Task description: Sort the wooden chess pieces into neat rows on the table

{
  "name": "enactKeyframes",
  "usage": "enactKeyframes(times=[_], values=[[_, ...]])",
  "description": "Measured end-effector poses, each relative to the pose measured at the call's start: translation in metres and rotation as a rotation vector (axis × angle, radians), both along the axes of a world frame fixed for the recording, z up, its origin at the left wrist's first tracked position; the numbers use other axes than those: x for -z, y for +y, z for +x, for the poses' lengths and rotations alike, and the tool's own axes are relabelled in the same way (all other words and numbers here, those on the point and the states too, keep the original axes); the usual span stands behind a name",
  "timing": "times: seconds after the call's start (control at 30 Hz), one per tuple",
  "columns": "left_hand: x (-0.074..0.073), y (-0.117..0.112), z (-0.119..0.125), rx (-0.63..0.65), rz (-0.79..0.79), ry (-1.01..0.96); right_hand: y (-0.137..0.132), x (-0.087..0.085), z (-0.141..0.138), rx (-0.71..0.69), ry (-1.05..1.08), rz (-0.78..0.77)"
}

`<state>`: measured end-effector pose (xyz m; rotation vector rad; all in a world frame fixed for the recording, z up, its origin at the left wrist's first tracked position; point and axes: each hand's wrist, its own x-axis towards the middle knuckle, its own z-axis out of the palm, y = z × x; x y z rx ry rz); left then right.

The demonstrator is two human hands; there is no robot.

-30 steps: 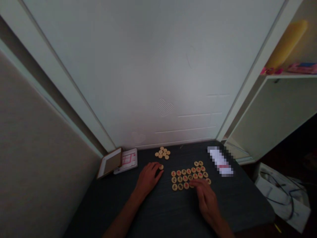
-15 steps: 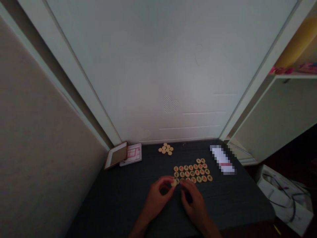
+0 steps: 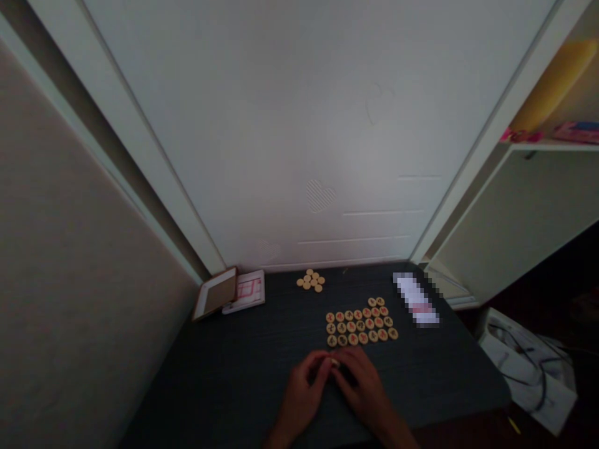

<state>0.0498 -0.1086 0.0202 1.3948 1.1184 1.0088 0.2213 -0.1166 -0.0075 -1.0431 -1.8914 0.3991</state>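
Both hands meet at the near side of the dark table (image 3: pixel 234 368). Between their fingertips is a small round Chinese chess piece (image 3: pixel 334 363), seen partly edge-on, its marking hidden. My left hand (image 3: pixel 302 390) pinches it from the left, thumb and fingers closed. From the right, the closed fingers of my right hand (image 3: pixel 362 383) also grip it. Just beyond the fingers lie rows of Chinese chess pieces (image 3: pixel 360 325), face up with red or black characters. Two more pieces (image 3: pixel 376 302) sit at the far right of these rows.
Near the white panel (image 3: pixel 281 156) is a loose cluster of blank-side-up pieces (image 3: pixel 311 280). A shallow open box (image 3: pixel 218 293) leans over a white box with red lines (image 3: pixel 250 290) at the left. A blurred-out white item (image 3: pixel 416 300) lies on the right.
My hands have drawn back from the nearest row, bringing the piece toward me. My right fingers have left the row and closed onto the piece my left hand held.
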Motion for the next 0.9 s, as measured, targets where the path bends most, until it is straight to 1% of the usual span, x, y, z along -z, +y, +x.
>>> enactKeyframes(times=[0.17, 0.4, 0.63, 0.77, 0.9], values=[[-0.0004, -0.0002, 0.0022, 0.002, -0.004, -0.022, -0.0005, 0.0015, 0.001, 0.017, -0.021, -0.018], [0.0024, -0.0016, 0.0021, -0.034, -0.006, -0.032, -0.0005, 0.0037, 0.0001, 0.019, -0.011, -0.011], [0.0002, -0.0018, 0.0003, -0.012, -0.016, -0.049, 0.0026, 0.0075, 0.0006, 0.039, -0.01, -0.005], [0.002, -0.0005, 0.0013, -0.005, -0.019, -0.056, 0.002, 0.006, 0.0012, 0.03, -0.026, 0.014], [0.0058, 0.0011, 0.0028, -0.046, -0.025, -0.033, -0.0001, 0.0008, 0.0004, -0.002, -0.053, 0.017]])
